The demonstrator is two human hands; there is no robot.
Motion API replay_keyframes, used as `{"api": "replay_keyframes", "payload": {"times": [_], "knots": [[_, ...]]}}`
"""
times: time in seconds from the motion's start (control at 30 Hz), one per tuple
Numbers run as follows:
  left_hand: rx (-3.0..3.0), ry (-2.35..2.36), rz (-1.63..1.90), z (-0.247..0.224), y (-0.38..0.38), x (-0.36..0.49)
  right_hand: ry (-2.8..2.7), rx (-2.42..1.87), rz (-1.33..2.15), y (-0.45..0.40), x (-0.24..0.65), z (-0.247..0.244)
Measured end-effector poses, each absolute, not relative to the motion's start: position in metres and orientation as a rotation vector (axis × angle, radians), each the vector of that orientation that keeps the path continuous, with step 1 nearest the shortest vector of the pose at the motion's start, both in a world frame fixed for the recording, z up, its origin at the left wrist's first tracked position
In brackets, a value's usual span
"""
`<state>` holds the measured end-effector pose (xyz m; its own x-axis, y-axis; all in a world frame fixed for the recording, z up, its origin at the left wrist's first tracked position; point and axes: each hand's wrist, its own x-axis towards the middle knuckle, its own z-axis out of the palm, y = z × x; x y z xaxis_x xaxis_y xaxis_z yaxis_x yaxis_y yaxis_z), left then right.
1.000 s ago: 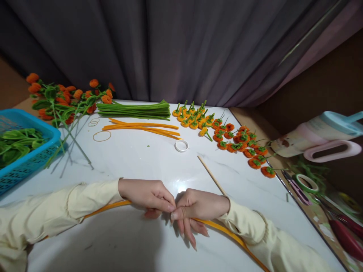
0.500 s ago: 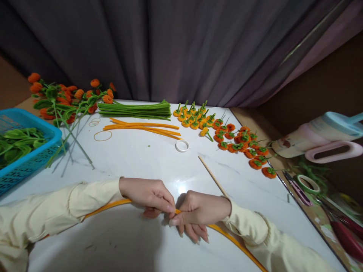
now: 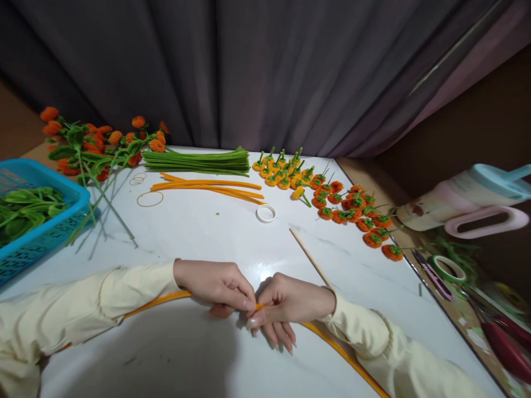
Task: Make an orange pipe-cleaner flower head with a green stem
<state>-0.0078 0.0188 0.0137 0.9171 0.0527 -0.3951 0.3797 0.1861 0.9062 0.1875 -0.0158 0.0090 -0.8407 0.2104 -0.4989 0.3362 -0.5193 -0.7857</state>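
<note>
Low over the white tabletop, my left hand [image 3: 219, 286] pinches orange pipe cleaners [image 3: 346, 356] near their middle. Close beside it, my right hand [image 3: 284, 304] grips the same strands between thumb and curled fingers, its other fingers hanging loosely. A short orange stretch shows between the two thumbs. One end runs back under my left forearm, and the other passes below my right wrist toward the front edge. How many strands are in the bundle I cannot tell. A thin wooden stick [image 3: 309, 255] lies partly beneath my right cuff.
Beyond my hands lie loose orange pipe cleaners [image 3: 207, 185], green pipe cleaners [image 3: 197, 162] and a white ring [image 3: 265, 213]. Small yellow pumpkins [image 3: 284, 171] and orange ones [image 3: 352, 204] stand right. A blue basket [image 3: 45, 237] is left; a tumbler [image 3: 460, 199] and scissors [image 3: 435, 276] are right.
My right hand has shifted slightly upward and its loose fingers have drawn in a little. My left hand stays nearly still, and both keep hold of the pipe cleaners.
</note>
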Motion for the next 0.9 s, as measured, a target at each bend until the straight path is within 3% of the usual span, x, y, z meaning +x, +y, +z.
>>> {"api": "replay_keyframes", "payload": {"times": [0.37, 0.9], "knots": [[1.379, 0.383, -0.242, 0.014, 0.019, -0.008, 1.495, 0.983, -2.496, -0.020, 0.185, 0.009], [1.318, 0.322, -0.240, 0.015, 0.021, -0.009, 1.424, 0.735, -2.493, -0.009, 0.194, 0.013]]}}
